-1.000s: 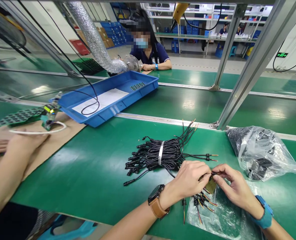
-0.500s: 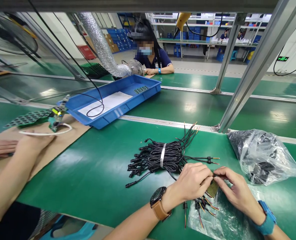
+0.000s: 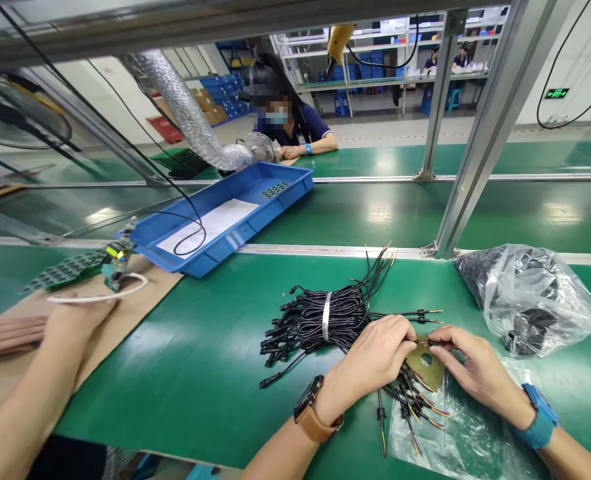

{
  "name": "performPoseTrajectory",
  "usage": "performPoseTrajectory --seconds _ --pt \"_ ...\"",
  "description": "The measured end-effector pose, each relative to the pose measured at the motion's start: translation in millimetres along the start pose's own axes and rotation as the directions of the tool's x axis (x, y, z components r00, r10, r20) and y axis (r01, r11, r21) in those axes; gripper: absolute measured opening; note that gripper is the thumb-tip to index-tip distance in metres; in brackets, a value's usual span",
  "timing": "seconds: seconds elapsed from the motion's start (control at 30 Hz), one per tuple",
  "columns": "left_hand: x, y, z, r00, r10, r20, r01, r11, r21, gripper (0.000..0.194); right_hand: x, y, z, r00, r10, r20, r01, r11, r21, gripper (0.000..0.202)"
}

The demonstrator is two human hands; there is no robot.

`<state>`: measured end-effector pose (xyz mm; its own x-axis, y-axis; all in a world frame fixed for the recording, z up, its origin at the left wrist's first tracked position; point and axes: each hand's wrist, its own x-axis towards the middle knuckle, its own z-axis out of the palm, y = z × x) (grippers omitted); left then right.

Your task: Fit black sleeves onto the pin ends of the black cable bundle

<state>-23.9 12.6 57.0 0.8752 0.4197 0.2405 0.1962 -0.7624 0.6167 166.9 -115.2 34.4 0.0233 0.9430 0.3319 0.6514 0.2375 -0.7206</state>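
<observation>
My left hand (image 3: pixel 382 350), with a watch on its wrist, pinches the thin end of a black cable. My right hand (image 3: pixel 468 357) has thumb and fingers closed on a small black piece at the same cable's end. Between them lies a brownish plate (image 3: pixel 428 368) with a round hole. A bundle of black cables (image 3: pixel 332 315), tied with a white band, rests left of my hands. Several cable ends with red and yellow wires (image 3: pixel 415 400) lie below the plate, partly on a clear plastic sheet (image 3: pixel 470 433).
A clear bag of black parts (image 3: pixel 530 293) sits at the right. A blue tray (image 3: pixel 230 243) stands at back left. Another person's hands (image 3: pixel 75 323) are on brown cardboard at left. A masked person (image 3: pixel 288 127) sits opposite. Metal posts (image 3: pixel 490 127) rise behind the bag.
My hands have drawn slightly apart, and the plate with its hole shows more clearly between them. The whole view has shifted and tilted a little.
</observation>
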Motion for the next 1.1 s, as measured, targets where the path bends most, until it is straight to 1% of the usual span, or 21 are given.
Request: performPoseTrajectory --seconds 0.2,0.3,0.43,0.5,0.63,0.73,0.83,0.93,1.03,1.1 --pt "1.8 -10.5 18.9 0.993 0.028 -0.111 -0.034 0.998 -0.056 0.012 2.2 2.9 7.2 0.999 0.012 -0.033 -0.011 0.999 0.037 0.008" --pt "1.8 -13.3 24.1 0.991 0.022 -0.133 -0.031 0.997 -0.068 0.012 4.5 2.4 13.6 0.999 -0.004 -0.044 0.006 0.998 0.057 0.006" --pt "1.4 -15.8 27.6 0.987 0.009 -0.161 -0.019 0.998 -0.06 0.014 7.7 2.0 22.0 0.994 -0.036 -0.099 0.041 0.998 0.05 0.007" --pt "1.4 -16.7 28.8 0.987 0.008 -0.16 -0.014 0.999 -0.035 0.015 8.5 3.0 25.2 0.994 -0.053 -0.097 0.057 0.997 0.045 0.01" --pt "1.4 -18.1 30.1 0.991 -0.002 -0.13 0.01 0.998 0.062 0.017 8.9 6.4 29.4 0.995 -0.09 -0.05 0.091 0.995 0.025 0.015" --pt "2.3 -17.0 28.5 0.994 -0.012 -0.106 0.024 0.993 0.113 0.022 9.3 8.3 29.8 0.994 -0.094 -0.062 0.095 0.995 0.013 0.015" --pt "4.1 -13.2 23.3 0.996 -0.016 -0.093 0.021 0.998 0.054 0.023 9.5 8.2 27.6 0.995 -0.048 -0.092 0.052 0.998 0.044 0.011" --pt "5.2 -9.6 16.4 0.998 -0.025 -0.065 0.024 1.0 -0.016 0.017 9.2 6.3 25.4 0.997 0.027 -0.069 -0.021 0.996 0.084 0.011" --pt "5.0 -9.9 12.2 0.999 -0.047 -0.022 0.045 0.997 -0.055 0.007 8.8 4.8 25.1 0.996 0.07 -0.052 -0.064 0.992 0.107 0.011" --pt "4.4 -12.0 12.6 0.998 -0.058 -0.024 0.057 0.996 -0.062 0.008 8.6 4.3 25.7 0.996 0.086 -0.039 -0.081 0.989 0.123 0.011"
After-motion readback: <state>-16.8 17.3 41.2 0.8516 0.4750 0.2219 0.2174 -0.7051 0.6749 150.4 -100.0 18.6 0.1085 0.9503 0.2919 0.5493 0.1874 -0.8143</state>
